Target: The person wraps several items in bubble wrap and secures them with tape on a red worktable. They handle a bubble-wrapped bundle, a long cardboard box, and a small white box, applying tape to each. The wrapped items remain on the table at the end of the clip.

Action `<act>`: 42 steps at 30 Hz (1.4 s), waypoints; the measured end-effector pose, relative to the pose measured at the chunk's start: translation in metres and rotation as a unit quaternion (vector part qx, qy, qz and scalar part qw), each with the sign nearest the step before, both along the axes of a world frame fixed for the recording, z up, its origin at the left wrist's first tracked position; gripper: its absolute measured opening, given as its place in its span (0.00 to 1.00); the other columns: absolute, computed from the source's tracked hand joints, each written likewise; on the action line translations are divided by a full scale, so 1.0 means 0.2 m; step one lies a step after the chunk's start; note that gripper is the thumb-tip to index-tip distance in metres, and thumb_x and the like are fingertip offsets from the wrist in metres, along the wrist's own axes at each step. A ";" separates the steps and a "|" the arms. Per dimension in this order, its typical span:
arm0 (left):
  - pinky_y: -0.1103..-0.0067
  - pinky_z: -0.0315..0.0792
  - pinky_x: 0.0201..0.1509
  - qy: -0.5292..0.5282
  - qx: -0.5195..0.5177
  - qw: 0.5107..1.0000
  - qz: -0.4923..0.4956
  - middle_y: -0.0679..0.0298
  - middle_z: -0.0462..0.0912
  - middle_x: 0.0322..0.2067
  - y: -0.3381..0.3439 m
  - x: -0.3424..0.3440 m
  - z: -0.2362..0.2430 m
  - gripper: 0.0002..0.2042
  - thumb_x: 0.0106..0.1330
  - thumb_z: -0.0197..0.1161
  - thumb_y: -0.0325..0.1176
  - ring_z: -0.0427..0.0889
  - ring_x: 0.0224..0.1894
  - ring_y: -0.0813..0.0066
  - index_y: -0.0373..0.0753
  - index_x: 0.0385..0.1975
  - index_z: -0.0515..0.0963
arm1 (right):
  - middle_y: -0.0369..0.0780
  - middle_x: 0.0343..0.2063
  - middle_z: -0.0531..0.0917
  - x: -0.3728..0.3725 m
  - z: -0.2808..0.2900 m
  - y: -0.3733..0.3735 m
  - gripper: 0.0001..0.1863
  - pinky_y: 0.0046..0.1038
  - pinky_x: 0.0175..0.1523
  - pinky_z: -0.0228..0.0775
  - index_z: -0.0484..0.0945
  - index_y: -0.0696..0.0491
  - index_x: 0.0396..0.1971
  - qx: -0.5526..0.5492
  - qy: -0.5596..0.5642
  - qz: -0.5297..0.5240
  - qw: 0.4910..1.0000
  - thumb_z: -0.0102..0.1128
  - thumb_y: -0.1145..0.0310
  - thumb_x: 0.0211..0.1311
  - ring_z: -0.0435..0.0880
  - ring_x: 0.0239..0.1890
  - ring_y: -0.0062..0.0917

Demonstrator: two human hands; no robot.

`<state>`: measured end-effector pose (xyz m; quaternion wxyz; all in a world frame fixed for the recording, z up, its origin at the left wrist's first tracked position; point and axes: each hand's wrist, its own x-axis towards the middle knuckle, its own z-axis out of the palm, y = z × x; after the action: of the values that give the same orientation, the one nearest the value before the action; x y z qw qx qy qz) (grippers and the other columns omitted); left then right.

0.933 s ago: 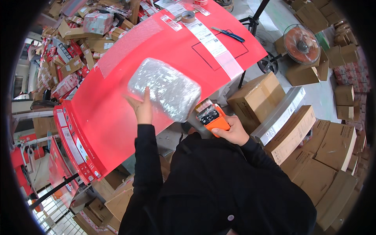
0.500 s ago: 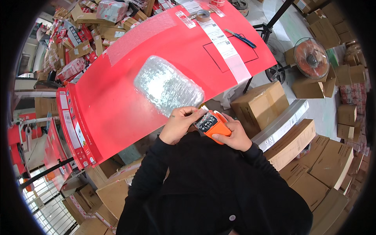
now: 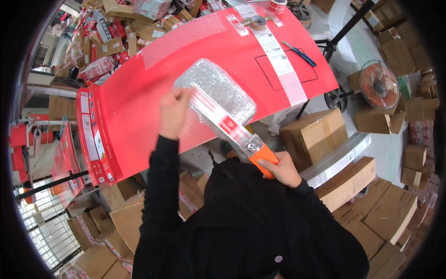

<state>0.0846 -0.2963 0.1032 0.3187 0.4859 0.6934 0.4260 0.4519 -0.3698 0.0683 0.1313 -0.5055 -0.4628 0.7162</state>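
My right hand (image 3: 284, 169) grips an orange tape dispenser (image 3: 263, 157) just off the table's near edge. A strip of red-and-white packing tape (image 3: 224, 121) runs taut from the dispenser up to the left. Its far end is pinched in my left hand (image 3: 173, 111), which is slightly blurred. Behind the strip, a rounded rectangular package in shiny clear wrap (image 3: 218, 83) lies on the red table (image 3: 132, 121). The tape crosses in front of the package's near side; whether it touches the wrap I cannot tell.
Toward the table's right lie a blue-handled cutter (image 3: 299, 53), a roll of brown tape (image 3: 258, 22) and a strip of white labels (image 3: 275, 53). Cardboard boxes (image 3: 313, 135) stand right of me, with a fan (image 3: 379, 85) beyond. Parcels (image 3: 111, 46) are heaped behind the table.
My left hand has moved up and left away from the dispenser, drawing out a long strip of tape. My right hand keeps its hold on the dispenser. The view has shifted slightly.
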 end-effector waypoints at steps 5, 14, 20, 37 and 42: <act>0.70 0.78 0.48 0.242 0.040 0.969 0.003 0.54 0.89 0.41 0.43 -0.39 -0.30 0.14 0.71 0.70 0.43 0.87 0.43 0.58 0.38 0.39 0.91 | 0.39 0.23 0.85 -0.11 -0.35 0.10 0.23 0.25 0.26 0.74 0.84 0.65 0.31 0.078 0.010 -0.011 0.997 0.72 0.56 0.71 0.84 0.20 0.20; 0.64 0.75 0.65 0.115 -0.128 0.985 0.015 0.48 0.85 0.59 0.52 -0.67 -0.96 0.35 0.73 0.62 0.62 0.85 0.60 0.56 0.42 0.71 0.74 | 0.38 0.44 0.90 -0.22 -0.84 0.06 0.32 0.30 0.53 0.80 0.77 0.59 0.65 0.074 -0.031 0.030 0.996 0.75 0.59 0.66 0.87 0.44 0.21; 0.64 0.77 0.65 -0.008 -0.341 0.931 -0.125 0.49 0.88 0.53 0.93 -1.06 -0.92 0.38 0.76 0.52 0.67 0.86 0.59 0.55 0.41 0.73 0.71 | 0.40 0.52 0.90 -0.32 -0.88 0.10 0.35 0.28 0.61 0.77 0.74 0.59 0.71 0.152 0.038 0.021 0.987 0.75 0.66 0.65 0.86 0.53 0.19; 0.62 0.79 0.63 -0.801 -0.269 0.527 0.094 0.49 0.90 0.47 -0.70 0.76 -1.29 0.36 0.77 0.51 0.65 0.88 0.56 0.52 0.37 0.65 0.78 | 0.39 0.44 0.88 -0.53 0.08 0.55 0.25 0.22 0.55 0.74 0.81 0.65 0.56 -0.175 0.106 -0.021 0.979 0.59 0.54 0.81 0.83 0.46 0.17; 0.69 0.86 0.45 -0.228 -0.601 0.757 -0.115 0.51 0.90 0.40 -0.66 0.00 -0.84 0.24 0.82 0.47 0.46 0.92 0.45 0.62 0.33 0.59 0.81 | 0.39 0.45 0.88 -0.51 0.04 0.42 0.26 0.24 0.55 0.76 0.81 0.67 0.55 -0.025 -0.002 0.078 0.997 0.57 0.54 0.82 0.83 0.47 0.15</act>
<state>0.0841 -0.4280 -0.0639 0.7406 0.1593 0.6525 -0.0207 0.3491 -0.2863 0.0770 0.0613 -0.4720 -0.4830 0.7350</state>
